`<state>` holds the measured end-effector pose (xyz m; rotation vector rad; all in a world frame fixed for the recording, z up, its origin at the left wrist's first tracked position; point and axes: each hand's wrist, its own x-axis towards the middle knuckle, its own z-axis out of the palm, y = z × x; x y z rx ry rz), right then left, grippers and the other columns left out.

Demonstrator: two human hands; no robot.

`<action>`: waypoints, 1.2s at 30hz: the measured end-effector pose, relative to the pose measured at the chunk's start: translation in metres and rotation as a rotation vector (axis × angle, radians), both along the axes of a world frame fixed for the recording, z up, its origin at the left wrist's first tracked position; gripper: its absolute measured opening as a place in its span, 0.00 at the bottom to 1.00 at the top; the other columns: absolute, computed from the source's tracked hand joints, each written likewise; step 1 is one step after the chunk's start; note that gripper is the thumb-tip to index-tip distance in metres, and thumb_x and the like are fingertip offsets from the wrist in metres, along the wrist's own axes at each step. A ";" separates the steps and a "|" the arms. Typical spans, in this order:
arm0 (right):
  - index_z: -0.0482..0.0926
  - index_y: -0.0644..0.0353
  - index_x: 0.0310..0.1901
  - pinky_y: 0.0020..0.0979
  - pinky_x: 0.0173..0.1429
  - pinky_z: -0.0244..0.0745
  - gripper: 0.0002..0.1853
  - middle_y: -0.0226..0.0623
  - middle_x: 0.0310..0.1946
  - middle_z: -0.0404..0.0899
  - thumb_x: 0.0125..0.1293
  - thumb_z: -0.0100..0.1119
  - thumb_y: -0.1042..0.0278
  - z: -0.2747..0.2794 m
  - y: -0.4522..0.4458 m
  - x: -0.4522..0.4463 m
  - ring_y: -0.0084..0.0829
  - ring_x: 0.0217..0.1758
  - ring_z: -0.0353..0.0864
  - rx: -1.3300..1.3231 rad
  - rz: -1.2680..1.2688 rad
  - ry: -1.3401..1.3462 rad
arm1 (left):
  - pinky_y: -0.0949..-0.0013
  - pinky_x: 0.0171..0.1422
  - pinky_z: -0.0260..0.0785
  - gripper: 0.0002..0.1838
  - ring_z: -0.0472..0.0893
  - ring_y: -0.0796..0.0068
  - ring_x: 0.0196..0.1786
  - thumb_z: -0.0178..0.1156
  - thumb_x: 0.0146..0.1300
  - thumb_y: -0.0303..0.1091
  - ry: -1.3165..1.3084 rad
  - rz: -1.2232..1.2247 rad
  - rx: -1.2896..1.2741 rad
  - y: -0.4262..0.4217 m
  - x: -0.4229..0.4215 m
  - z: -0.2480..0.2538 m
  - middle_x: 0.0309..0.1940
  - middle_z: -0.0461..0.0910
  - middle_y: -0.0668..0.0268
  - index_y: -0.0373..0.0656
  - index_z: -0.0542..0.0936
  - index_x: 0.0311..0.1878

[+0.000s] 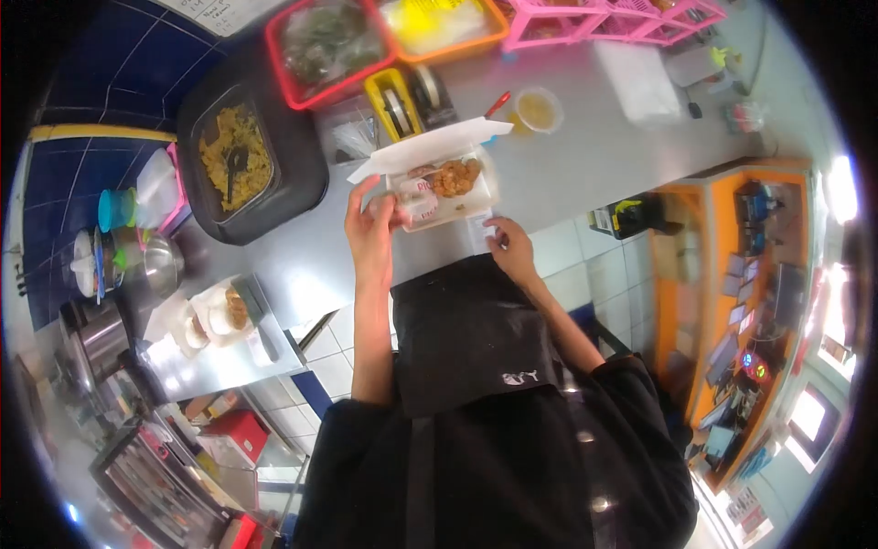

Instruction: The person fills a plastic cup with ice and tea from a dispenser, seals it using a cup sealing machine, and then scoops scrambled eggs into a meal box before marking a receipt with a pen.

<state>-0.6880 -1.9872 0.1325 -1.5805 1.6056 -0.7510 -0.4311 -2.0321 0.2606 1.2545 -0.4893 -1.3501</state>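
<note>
In front of me on the steel counter stands an open white takeaway box, its lid raised at the back. Inside lies a brown fried chicken piece beside a packet wrapped in printed white paper. My left hand is at the box's left side, thumb and fingers closed on the packet's left end. At the front right corner, my right hand has curled fingers against a white slip, which may be paper or a card flap. Its exact grip is partly hidden.
Left of the box is a black container of yellow rice with a dark spoon. Behind stand a red basket, an orange basket, a yellow tape dispenser and a small tub. Another filled box sits lower left.
</note>
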 end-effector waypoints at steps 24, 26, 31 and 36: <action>0.80 0.50 0.46 0.37 0.40 0.73 0.15 0.33 0.29 0.71 0.57 0.64 0.75 -0.005 0.006 -0.007 0.35 0.34 0.77 -0.038 0.013 -0.083 | 0.58 0.55 0.78 0.20 0.78 0.60 0.56 0.52 0.72 0.38 0.134 0.743 0.106 0.030 0.155 -0.143 0.54 0.74 0.55 0.35 0.69 0.60; 0.81 0.50 0.48 0.37 0.40 0.73 0.16 0.33 0.29 0.70 0.57 0.65 0.75 -0.005 0.005 -0.006 0.34 0.34 0.76 -0.035 0.029 -0.037 | 0.55 0.60 0.76 0.20 0.76 0.58 0.57 0.53 0.71 0.39 0.453 0.880 0.150 0.017 0.196 -0.155 0.54 0.70 0.54 0.34 0.66 0.57; 0.81 0.50 0.48 0.34 0.39 0.73 0.17 0.32 0.30 0.71 0.55 0.65 0.76 0.000 0.003 -0.001 0.32 0.33 0.73 0.008 0.018 0.026 | 0.59 0.46 0.75 0.16 0.78 0.65 0.42 0.53 0.70 0.43 0.695 0.799 0.166 0.014 0.237 -0.174 0.37 0.75 0.60 0.37 0.71 0.44; 0.82 0.54 0.48 0.22 0.34 0.68 0.21 0.25 0.38 0.77 0.52 0.65 0.83 -0.037 0.008 -0.004 0.20 0.30 0.66 -0.050 -0.005 -0.043 | 0.67 0.30 0.61 0.21 0.68 0.79 0.23 0.52 0.74 0.51 0.543 0.656 -0.016 0.019 0.229 -0.138 0.20 0.70 0.74 0.49 0.68 0.28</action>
